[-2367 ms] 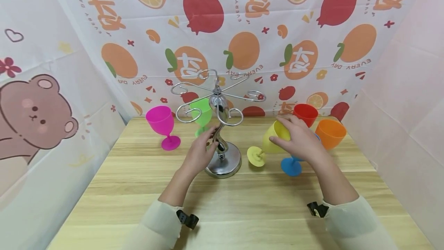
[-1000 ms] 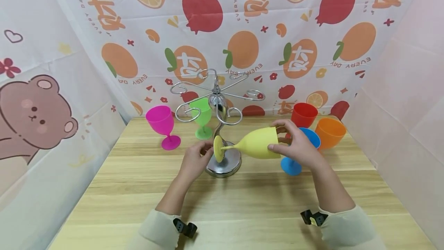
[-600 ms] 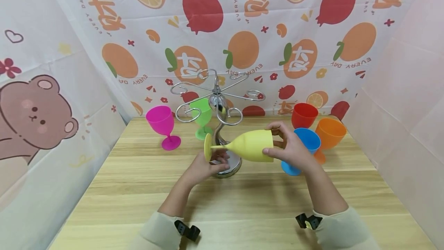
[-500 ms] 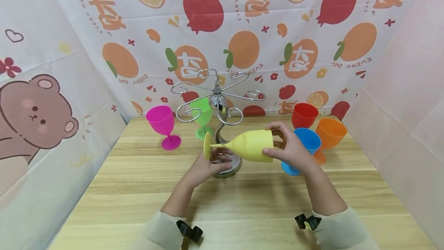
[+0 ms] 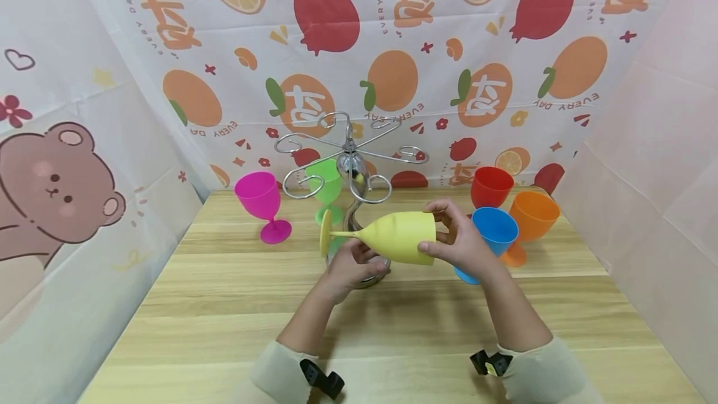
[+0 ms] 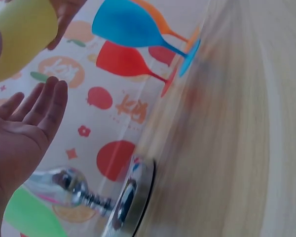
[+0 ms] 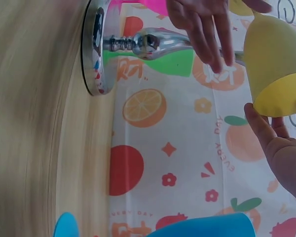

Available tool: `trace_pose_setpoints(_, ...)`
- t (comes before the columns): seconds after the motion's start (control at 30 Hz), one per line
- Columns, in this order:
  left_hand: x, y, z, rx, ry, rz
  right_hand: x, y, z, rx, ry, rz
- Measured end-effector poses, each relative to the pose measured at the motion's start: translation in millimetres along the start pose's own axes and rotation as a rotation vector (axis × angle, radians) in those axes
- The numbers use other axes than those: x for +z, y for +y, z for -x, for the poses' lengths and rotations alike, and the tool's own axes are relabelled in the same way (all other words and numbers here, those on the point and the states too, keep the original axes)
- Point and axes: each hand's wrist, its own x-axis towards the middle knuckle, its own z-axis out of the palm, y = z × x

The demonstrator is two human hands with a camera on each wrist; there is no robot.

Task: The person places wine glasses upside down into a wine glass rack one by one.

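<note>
A yellow plastic goblet (image 5: pixel 401 237) lies sideways in the air before the chrome goblet stand (image 5: pixel 351 164), foot to the left and mouth to the right. My right hand (image 5: pixel 462 248) pinches its rim between thumb and fingers; the right wrist view shows that hand (image 7: pixel 288 158) at the mouth. Beneath the stem and the narrow end of the bowl is my left hand (image 5: pixel 344 273), palm up. Its fingers look extended in the left wrist view (image 6: pixel 32 126). The goblet covers part of the stand's curved post.
Pink (image 5: pixel 259 195) and green (image 5: pixel 325 182) goblets stand upright behind to the left. Blue (image 5: pixel 496 229), red (image 5: pixel 491 187) and orange (image 5: pixel 534 214) ones are grouped at the right. Several curled wire arms (image 5: pixel 305 186) spread from the stand's top. Printed cloth (image 5: pixel 392 80) backs the wooden table (image 5: pixel 224 329).
My right hand has lifted the yellow goblet from its tilted stance, turned it horizontal and brought it left. My left hand has left the stand's post and come under the goblet's stem.
</note>
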Motion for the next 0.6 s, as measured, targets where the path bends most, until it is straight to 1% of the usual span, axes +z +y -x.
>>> trace_pose_setpoints(0.07, 3.4, 0.5, -1.0, 0.010, -0.014, 0.030, 2.3, 0.1, -0.6, 0.002, -0.001, -0.019)
trace_pose_setpoints(0.2, 8.3, 0.0, -1.5, 0.066, -0.093, 0.071, 8.5, 2.0, -1.7, 0.006, 0.002, -0.059)
trace_pose_setpoints(0.3, 10.3, 0.0, -1.3, 0.084, -0.128, 0.091, 13.4, 3.6, -2.7, 0.014, 0.001, -0.080)
trace_pose_setpoints(0.33, 10.7, 0.3, -1.2, 0.087, -0.130, 0.102, 14.6, 4.0, -3.1, 0.016, -0.001, -0.083)
trace_pose_setpoints(0.5, 11.0, 3.8, -1.0, 0.095, -0.089, 0.119, 18.3, 4.0, -4.9, 0.023, -0.001, -0.093)
trace_pose_setpoints(0.6, 10.5, 6.1, -1.5, 0.109, -0.086, 0.120, 19.4, 3.6, -5.7, 0.028, 0.005, -0.100)
